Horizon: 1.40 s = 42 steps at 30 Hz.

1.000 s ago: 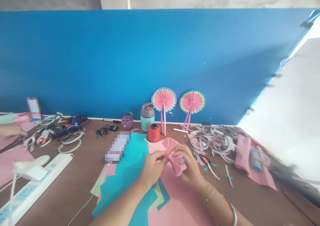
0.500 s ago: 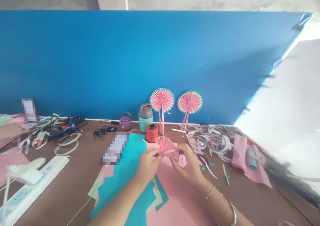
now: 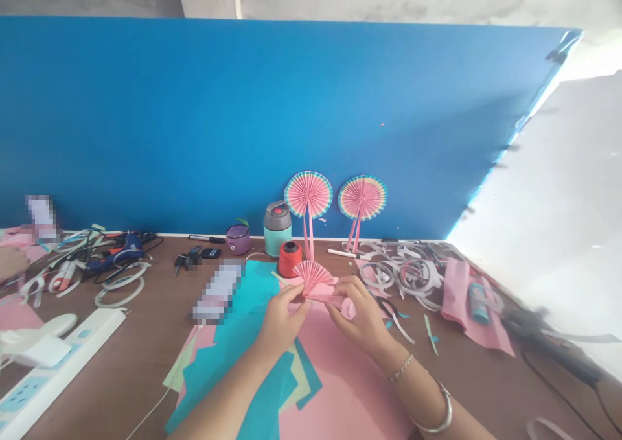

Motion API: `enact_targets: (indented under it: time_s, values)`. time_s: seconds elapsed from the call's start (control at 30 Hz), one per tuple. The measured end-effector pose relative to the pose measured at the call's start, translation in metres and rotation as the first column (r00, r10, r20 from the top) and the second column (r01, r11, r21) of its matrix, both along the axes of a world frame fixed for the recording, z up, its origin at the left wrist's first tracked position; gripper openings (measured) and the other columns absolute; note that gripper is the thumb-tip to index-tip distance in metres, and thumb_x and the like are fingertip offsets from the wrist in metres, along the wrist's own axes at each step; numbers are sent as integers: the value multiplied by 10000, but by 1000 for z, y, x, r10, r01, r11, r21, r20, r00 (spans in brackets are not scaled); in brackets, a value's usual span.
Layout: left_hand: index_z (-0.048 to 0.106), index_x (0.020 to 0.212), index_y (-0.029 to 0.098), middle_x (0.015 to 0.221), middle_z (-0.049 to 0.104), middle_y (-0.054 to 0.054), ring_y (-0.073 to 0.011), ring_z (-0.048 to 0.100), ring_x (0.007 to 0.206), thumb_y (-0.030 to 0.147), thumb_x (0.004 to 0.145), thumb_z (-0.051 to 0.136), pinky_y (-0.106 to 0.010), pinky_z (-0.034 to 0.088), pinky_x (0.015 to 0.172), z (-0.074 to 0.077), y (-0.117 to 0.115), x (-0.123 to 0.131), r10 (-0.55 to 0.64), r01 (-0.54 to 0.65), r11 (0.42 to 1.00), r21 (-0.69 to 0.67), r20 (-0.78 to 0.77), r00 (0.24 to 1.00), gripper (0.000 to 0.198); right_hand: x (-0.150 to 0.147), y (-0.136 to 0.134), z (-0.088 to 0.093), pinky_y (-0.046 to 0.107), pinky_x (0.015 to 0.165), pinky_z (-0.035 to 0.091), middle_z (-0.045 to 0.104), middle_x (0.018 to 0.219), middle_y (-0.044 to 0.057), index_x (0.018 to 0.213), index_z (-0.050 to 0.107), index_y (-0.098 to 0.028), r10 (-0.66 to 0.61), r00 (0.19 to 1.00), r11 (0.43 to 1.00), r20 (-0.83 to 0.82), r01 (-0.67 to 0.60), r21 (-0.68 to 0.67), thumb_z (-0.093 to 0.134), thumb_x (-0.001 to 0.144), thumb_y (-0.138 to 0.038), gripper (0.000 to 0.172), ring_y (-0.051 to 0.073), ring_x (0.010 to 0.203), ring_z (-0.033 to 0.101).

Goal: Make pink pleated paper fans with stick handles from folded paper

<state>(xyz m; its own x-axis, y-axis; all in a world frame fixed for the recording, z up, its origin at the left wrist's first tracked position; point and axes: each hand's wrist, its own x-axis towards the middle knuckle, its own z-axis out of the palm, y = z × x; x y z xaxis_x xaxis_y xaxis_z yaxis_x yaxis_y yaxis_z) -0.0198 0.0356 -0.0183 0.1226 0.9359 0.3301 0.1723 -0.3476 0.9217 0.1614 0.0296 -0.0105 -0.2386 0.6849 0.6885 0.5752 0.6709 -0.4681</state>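
A pink pleated paper fan point(image 3: 315, 277) is held up between my two hands, its folds spread on the upper left side. My left hand point(image 3: 286, 313) pinches it at the lower left, near where the folds gather. My right hand point(image 3: 358, 310) grips its right end, where the pleats lie bunched together. Beneath the hands lie a large pink paper sheet point(image 3: 350, 388) and teal paper point(image 3: 233, 362) with jagged edges. Two finished-looking round fans, one point(image 3: 308, 195) left and one point(image 3: 362, 197) right, lean upright against the blue partition point(image 3: 194, 116).
Behind the fan stand a red container point(image 3: 290, 260), a teal flask point(image 3: 277, 232) and a purple pot point(image 3: 238, 240). Coiled white strips point(image 3: 418, 275) and scissors lie at right. A white power strip point(image 3: 63, 375) and tangled cables are at left, where another person's hand point(image 3: 12, 262) shows at the edge.
The view has shifted slightly, so most things sit further left. Both hands still hold the pink fan, whose right-hand pleats now lie flatter. The other person's hand has drawn back toward the left edge.
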Motion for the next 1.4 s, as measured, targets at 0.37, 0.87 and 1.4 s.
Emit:
enact_targets:
  time_s: [0.37, 0.87, 1.4]
  values:
    - [659, 1054, 147, 1006, 701, -89, -193, 649, 877, 374, 668, 721, -329, 478, 848, 6, -5, 11, 178, 42, 906, -422, 469, 865, 452, -9, -1, -9, 412, 761, 453, 465, 988, 92, 883, 615, -229, -231, 961, 963, 154, 203, 179, 564, 780, -189, 122, 253, 925, 497]
    - [687, 1024, 172, 971, 713, -64, -207, 619, 945, 304, 737, 649, -338, 438, 900, 12, -11, 13, -27, 199, 925, -325, 465, 885, 318, -23, -7, -14, 567, 913, 321, 272, 1455, 62, 916, 622, -253, -279, 919, 951, 280, 223, 215, 547, 758, -114, 223, 370, 1284, 284]
    - [699, 915, 140, 819, 678, -39, -175, 587, 854, 303, 746, 638, -294, 437, 826, 2, -9, 16, -7, 200, 912, -358, 474, 880, 242, -24, -7, -14, 492, 939, 315, 420, 1373, 70, 882, 638, -241, -249, 934, 946, 257, 177, 273, 511, 820, -123, 184, 298, 1245, 380]
